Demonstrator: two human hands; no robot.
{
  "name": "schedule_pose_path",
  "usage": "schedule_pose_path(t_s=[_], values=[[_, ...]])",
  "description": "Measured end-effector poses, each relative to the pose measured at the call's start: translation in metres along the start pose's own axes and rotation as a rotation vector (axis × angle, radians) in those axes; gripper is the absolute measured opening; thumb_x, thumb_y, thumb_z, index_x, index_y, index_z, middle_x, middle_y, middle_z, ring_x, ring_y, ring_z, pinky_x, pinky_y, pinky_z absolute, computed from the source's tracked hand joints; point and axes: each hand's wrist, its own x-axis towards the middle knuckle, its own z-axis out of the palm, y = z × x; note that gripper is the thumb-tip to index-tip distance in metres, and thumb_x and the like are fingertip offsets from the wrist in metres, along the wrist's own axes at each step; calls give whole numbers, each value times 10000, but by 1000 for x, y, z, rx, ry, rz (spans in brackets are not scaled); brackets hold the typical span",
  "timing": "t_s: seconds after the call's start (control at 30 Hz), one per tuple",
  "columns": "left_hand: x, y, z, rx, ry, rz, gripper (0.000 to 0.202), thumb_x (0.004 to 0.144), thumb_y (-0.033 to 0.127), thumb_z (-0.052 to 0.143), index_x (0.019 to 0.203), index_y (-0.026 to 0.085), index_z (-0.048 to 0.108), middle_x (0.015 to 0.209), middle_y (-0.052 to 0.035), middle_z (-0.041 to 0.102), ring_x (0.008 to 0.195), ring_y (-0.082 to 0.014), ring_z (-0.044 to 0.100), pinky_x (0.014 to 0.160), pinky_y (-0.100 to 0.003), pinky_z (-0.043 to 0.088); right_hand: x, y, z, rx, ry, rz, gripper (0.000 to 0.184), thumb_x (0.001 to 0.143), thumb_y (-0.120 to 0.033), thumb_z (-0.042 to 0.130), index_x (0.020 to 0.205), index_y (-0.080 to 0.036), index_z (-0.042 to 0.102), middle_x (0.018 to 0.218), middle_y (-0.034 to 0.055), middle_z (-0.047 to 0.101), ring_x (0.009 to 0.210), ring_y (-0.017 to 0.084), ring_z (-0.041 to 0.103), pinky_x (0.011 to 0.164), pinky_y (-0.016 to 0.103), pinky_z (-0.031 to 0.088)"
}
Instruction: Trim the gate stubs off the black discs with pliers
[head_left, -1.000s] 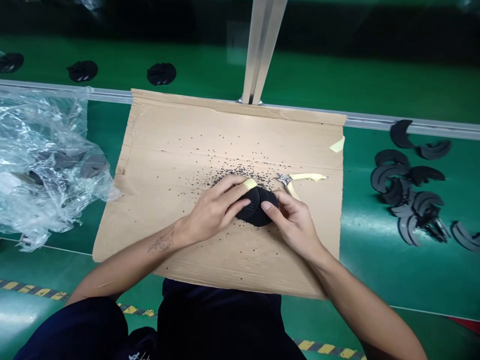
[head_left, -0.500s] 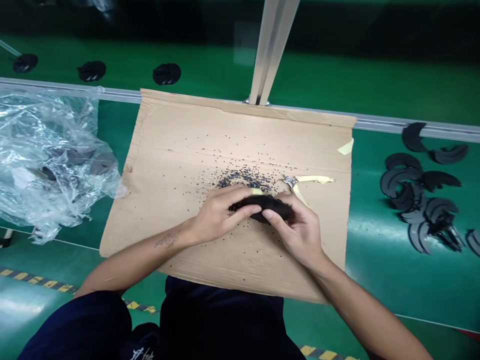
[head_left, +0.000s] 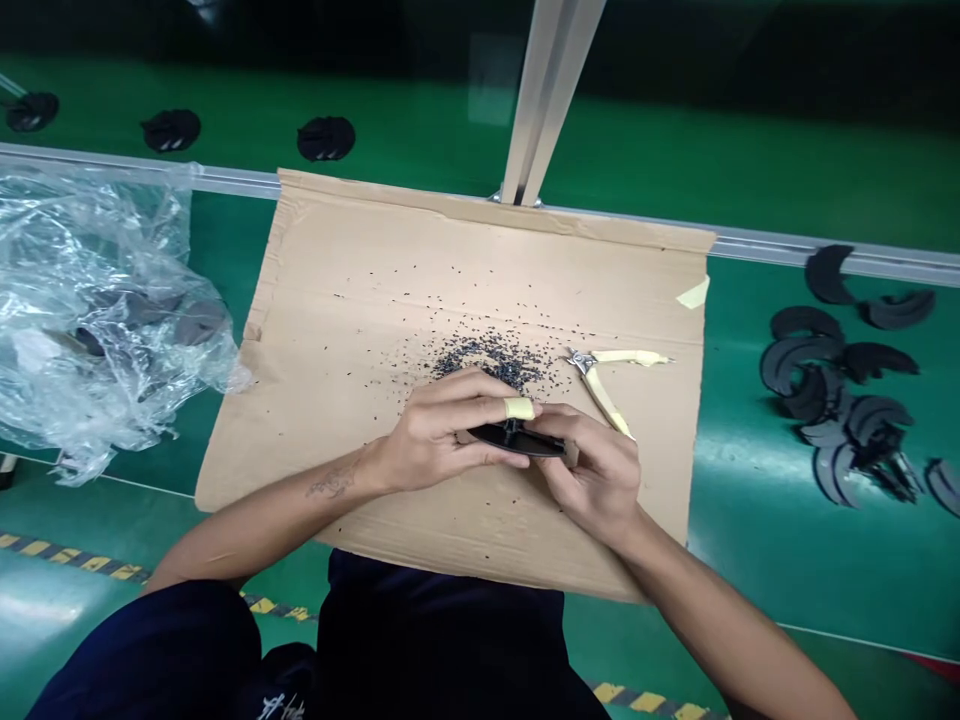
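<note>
Both my hands hold one round black plastic part (head_left: 517,439) edge-on above a sheet of cardboard (head_left: 360,300). My left hand (head_left: 442,430) grips its left side, fingers curled over the top, with yellow tape on one fingertip. My right hand (head_left: 600,465) pinches its right side from below. A pair of small cutters with pale yellow handles (head_left: 611,380) lies on the cardboard just beyond my right hand. Black trimmings (head_left: 487,355) are scattered on the cardboard behind my fingers.
A crumpled clear plastic bag (head_left: 97,310) holding dark parts lies left of the cardboard. A pile of black crescent-shaped pieces (head_left: 840,390) lies on the green table at the right. Black discs (head_left: 326,138) sit beyond the metal rail (head_left: 825,250). An aluminium post (head_left: 547,90) rises behind.
The black part has been turned from lying flat, face up, to edge-on between both hands. My hands stayed in about the same place.
</note>
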Motion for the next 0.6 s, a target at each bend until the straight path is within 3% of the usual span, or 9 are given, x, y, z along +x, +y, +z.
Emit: schedule_pose_path(t_s=[0.23, 0.47, 0.6], values=[[-4, -2, 3, 46, -16, 73, 386, 942, 193, 739, 1316, 164, 653, 1059, -116, 763, 934, -166, 712, 790, -320, 602, 4, -2, -1, -4, -47, 25, 98, 932, -111, 684, 978, -197, 672, 906, 53, 762, 835, 168, 757, 722, 258, 624], [-2, 1, -1, -2, -53, 57, 240, 948, 168, 727, 1181, 128, 689, 1011, -120, 783, 929, -159, 740, 803, -312, 620, 6, -1, -2, 5, -31, 26, 116, 938, -132, 696, 863, -194, 632, 886, 55, 762, 768, 145, 743, 651, 226, 590], [0, 4, -2, 28, -45, 33, 202, 903, 173, 784, 1092, 146, 718, 932, -80, 786, 838, -136, 733, 724, -265, 612, 7, -2, -2, 31, -62, 55, 137, 949, -121, 670, 839, -191, 630, 888, 59, 768, 757, 139, 733, 638, 218, 570]])
